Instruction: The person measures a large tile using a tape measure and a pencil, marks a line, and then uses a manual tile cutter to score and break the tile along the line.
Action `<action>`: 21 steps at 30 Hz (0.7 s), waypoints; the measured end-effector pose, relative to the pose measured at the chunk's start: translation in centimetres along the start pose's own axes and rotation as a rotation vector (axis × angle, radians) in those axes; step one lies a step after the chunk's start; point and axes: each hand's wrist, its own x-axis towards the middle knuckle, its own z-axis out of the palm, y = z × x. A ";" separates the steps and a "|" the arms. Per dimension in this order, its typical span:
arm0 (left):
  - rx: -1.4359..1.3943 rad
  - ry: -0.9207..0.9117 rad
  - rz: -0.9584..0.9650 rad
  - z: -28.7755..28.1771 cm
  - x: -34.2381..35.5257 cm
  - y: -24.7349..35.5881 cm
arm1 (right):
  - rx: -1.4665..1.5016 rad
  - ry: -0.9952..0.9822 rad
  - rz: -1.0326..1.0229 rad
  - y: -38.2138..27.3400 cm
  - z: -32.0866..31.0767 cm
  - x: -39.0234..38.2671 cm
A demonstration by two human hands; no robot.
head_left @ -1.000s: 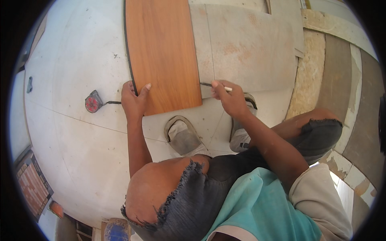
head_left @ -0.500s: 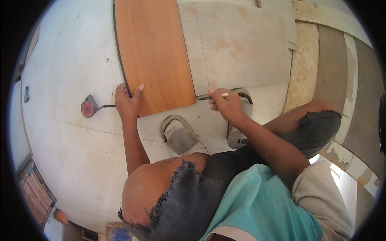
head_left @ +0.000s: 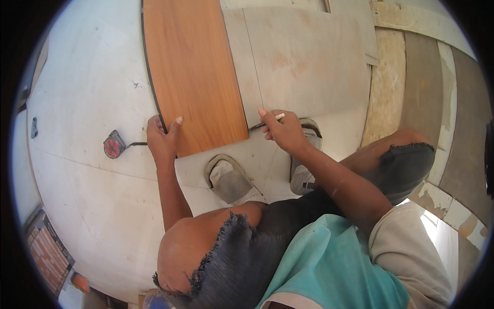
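Observation:
A long orange-brown wood-grain board [head_left: 193, 77] with a dark left edge lies lengthwise in front of me. My left hand [head_left: 163, 138] grips its near left edge, thumb on the top face and fingers over the side, partly hidden. Beside that hand is a tape measure [head_left: 113, 145], grey with a red face; a short dark strip runs from it to my fingers. My right hand [head_left: 283, 129] pinches a slim pencil [head_left: 278, 117], white at the back and dark toward the front. Its dark tip is at the board's near right corner; whether it touches cannot be told.
My shoes [head_left: 229, 180] stand just below the board's near end. A large pale, stained panel [head_left: 309, 62] lies right of the board. Further right are several planks and strips [head_left: 424, 82]. A small dark object [head_left: 34, 127] lies at the far left.
The whole view has shifted slightly. My right hand has moved a little away from me with the pencil, which now slants more steeply. My left hand keeps its hold on the board.

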 end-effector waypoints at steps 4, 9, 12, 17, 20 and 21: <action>0.009 0.014 0.025 0.0 -0.1 -0.2 | -0.020 0.030 0.002 -0.5 -0.2 0.7; 0.036 0.066 0.053 0.2 -0.3 0.5 | -0.069 0.011 0.007 -0.7 -0.9 1.4; -0.038 0.051 0.057 0.4 -0.1 -0.6 | -0.063 0.034 0.039 -1.0 -0.3 1.0; -0.023 0.048 0.037 0.3 -0.2 0.1 | -0.083 -0.006 0.062 -0.6 -0.3 1.5; -0.057 0.041 0.032 0.4 -0.1 -0.1 | -0.107 -0.003 0.050 -1.0 -0.4 1.6; -0.061 0.042 0.034 0.4 -0.1 -0.2 | -0.114 -0.002 0.045 -1.0 -0.4 1.6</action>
